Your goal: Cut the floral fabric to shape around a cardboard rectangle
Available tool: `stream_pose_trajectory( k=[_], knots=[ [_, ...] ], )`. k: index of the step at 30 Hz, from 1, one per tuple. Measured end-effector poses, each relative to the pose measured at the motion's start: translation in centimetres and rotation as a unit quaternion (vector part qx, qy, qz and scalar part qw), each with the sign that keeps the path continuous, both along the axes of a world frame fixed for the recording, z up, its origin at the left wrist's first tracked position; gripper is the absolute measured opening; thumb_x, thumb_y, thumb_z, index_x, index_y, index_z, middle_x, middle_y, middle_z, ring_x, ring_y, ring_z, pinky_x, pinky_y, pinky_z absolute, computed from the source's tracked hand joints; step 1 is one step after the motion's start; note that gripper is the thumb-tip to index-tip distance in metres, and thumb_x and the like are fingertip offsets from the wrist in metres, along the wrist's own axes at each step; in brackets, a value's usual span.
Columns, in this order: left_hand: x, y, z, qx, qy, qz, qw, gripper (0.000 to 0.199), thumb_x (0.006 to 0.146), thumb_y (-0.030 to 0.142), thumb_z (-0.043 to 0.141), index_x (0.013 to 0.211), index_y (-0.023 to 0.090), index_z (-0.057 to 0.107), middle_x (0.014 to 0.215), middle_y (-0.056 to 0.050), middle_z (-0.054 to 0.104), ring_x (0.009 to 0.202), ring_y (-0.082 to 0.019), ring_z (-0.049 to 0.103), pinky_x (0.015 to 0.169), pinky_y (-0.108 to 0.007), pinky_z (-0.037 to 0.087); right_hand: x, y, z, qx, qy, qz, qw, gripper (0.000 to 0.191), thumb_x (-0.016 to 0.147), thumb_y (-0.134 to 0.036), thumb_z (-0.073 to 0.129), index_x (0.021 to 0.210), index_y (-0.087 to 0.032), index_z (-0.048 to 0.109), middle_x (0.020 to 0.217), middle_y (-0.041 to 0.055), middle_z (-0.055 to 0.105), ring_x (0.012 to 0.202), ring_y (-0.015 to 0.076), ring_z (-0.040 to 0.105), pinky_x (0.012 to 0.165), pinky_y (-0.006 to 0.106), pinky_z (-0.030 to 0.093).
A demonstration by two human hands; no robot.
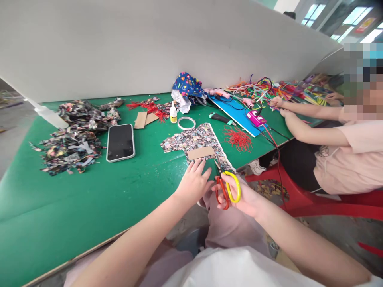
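My left hand point(196, 181) lies flat with its fingers spread, the fingertips at the lower edge of a small brown cardboard rectangle point(201, 153). Beneath the cardboard is a piece of dark floral fabric point(197, 137) with an irregular cut outline and a pale right edge. In my right hand point(236, 195) is a pair of scissors point(222, 177) with one red and one yellow handle loop. The blades point up and away, beside the fabric's lower right part. Whether the blades touch the fabric I cannot tell.
Left are a heap of floral scraps point(72, 147) and a phone point(120, 142). Behind the fabric stand a glue bottle point(173, 113) and a tape roll point(186, 123). A utility knife point(222, 118), red cords point(238, 138) and a blue board point(236, 113) lie right, near another person's arms point(311, 109).
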State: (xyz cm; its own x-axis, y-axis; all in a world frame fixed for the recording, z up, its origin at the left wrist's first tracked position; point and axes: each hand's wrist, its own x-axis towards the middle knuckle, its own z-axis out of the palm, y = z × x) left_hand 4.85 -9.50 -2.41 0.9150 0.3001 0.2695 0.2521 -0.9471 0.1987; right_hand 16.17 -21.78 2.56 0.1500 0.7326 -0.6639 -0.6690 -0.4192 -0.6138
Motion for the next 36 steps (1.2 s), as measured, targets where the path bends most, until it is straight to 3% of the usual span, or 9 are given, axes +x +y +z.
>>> stream_pose_trajectory(
  k=[7,11,17,27,36],
  knots=[
    [-0.5,0.6,-0.2,0.001,-0.006,0.011,1.000,0.038,0.087,0.036,0.042,0.116,0.013,0.051,0.132,-0.019,0.042,0.129,-0.030,0.030,0.103,-0.047,0.029,-1.1,1.2,0.0,0.017,0.045,-0.047,0.998,0.012,0.084,-0.028,0.047,0.084,-0.018,0.054,0.067,-0.0005,0.065,0.051,0.0132,0.061,0.062,0.034,0.051],
    [-0.4,0.7,-0.3,-0.014,0.001,-0.002,1.000,0.033,0.089,0.028,0.039,0.116,0.012,0.050,0.131,-0.020,0.043,0.128,-0.028,0.032,0.102,-0.045,0.031,-0.9,1.4,0.0,0.022,0.047,-0.054,0.997,0.014,0.085,-0.029,0.047,0.086,-0.017,0.053,0.068,0.0015,0.066,0.055,0.0136,0.063,0.064,0.032,0.050],
    [-0.4,0.7,0.1,-0.029,0.014,-0.006,0.999,0.035,0.088,0.028,0.042,0.116,0.010,0.050,0.131,-0.021,0.043,0.129,-0.028,0.031,0.102,-0.044,0.032,-0.6,1.9,-0.5,0.035,0.066,-0.069,0.995,0.016,0.087,-0.030,0.044,0.087,-0.017,0.053,0.069,0.0031,0.066,0.067,0.0152,0.066,0.072,0.033,0.051],
    [-0.4,0.8,0.2,-0.048,0.022,-0.018,0.998,0.031,0.087,0.025,0.041,0.113,0.012,0.051,0.130,-0.018,0.046,0.129,-0.026,0.031,0.103,-0.045,0.030,-1.4,2.9,-0.1,-0.003,0.034,-0.142,0.989,0.014,0.086,-0.023,0.047,0.076,-0.017,0.054,0.060,-0.0005,0.062,0.057,0.0107,0.063,0.062,0.025,0.053],
    [-0.3,0.7,0.2,-0.046,0.024,-0.009,0.999,0.033,0.087,0.026,0.042,0.115,0.010,0.050,0.131,-0.020,0.043,0.129,-0.027,0.030,0.104,-0.044,0.030,-1.5,3.2,0.2,-0.025,0.032,-0.162,0.986,0.015,0.086,-0.024,0.047,0.076,-0.016,0.054,0.057,-0.0008,0.061,0.052,0.0098,0.062,0.054,0.022,0.053]
  ],
)
